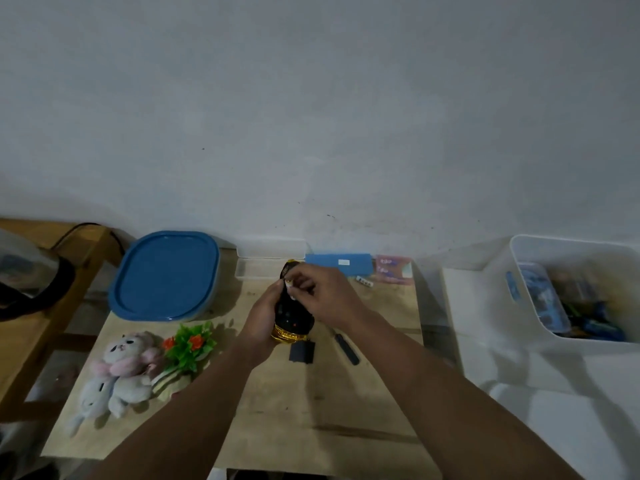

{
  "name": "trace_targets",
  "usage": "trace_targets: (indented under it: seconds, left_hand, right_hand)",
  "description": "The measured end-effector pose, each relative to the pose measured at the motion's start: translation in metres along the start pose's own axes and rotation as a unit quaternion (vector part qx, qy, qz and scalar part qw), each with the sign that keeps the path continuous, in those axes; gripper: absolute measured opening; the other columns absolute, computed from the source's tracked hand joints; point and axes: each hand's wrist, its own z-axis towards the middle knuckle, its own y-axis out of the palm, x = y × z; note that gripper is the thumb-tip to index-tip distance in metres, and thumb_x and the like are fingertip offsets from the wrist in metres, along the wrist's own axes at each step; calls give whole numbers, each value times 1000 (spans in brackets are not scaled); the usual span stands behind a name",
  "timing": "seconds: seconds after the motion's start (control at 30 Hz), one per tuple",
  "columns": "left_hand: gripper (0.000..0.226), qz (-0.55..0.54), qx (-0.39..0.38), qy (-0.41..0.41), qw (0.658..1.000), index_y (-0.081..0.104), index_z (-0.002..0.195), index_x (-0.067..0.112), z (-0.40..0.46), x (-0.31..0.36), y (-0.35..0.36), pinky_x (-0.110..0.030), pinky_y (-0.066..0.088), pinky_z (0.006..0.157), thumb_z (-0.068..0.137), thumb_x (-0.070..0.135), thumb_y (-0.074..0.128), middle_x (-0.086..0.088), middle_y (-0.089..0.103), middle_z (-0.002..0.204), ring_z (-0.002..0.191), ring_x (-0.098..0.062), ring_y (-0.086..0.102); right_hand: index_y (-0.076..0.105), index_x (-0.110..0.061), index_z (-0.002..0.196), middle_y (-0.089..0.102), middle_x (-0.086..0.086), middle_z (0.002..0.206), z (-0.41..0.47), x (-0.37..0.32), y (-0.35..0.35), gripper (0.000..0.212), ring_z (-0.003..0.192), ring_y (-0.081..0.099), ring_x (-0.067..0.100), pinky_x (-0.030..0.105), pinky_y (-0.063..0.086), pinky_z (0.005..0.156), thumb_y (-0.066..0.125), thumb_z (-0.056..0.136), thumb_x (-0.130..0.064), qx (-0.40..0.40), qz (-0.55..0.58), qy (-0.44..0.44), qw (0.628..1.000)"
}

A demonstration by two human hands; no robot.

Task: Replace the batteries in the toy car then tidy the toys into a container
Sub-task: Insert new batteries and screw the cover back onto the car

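The toy car (293,306) sits at the middle of the wooden table (311,410), turned belly-up so its black underside faces the camera, with a gold end pointing toward six o'clock and the other end toward twelve. The left hand (265,317) wraps its nine o'clock flank and grips the body. The right hand (325,292) comes in from three o'clock, its fingertips pinching a small pale battery (288,284) against the underside near the twelve o'clock end.

The step in hand looks like seating a battery in the open bay. To do it well, I judge the left hand should keep the car level and steady while the right lines the cell up with its polarity marks, presses the spring end first, then lowers the other end flat. The marks cannot be read here.

At six o'clock of the car, just beside it, lies a black battery cover (302,352); at four o'clock, a dark screwdriver (346,348). Another battery (365,281) lies at one o'clock. Farther out, the blue-lidded container (164,275) sits at ten o'clock, the plush toys (117,368) and plastic flower toy (188,344) at eight o'clock, and a white bin (498,299) stands well apart at three o'clock.
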Motion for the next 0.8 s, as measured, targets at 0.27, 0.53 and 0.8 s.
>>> trace_targets:
  seconds: [0.27,0.53,0.8]
  left_hand:
    - [43,25,28,10,999,68,134,19,2,-10,-7,-56,48,111,107,45,48,-19,72,127,121,-35,69]
    - [39,58,26,12,998,72,131,21,9,-17,-5,-60,44,114,107,43,50,-18,73,126,121,-35,69]
    - [46,-40,54,-17,998,68,133,9,17,-16,10,-55,46,113,110,41,43,-23,71,127,122,-38,67]
  right_hand:
    - [74,-19,116,70,-2,100,-21,28,24,23,82,67,15,33,56,65,64,96,-24,56,-123,-126,983]
    - [74,-13,118,63,2,84,-34,42,38,24,67,60,18,34,52,54,60,100,-21,107,-132,-126,977]
    - [68,-15,127,61,4,110,-24,39,26,38,91,58,21,33,52,76,47,96,-22,44,-150,-113,981]
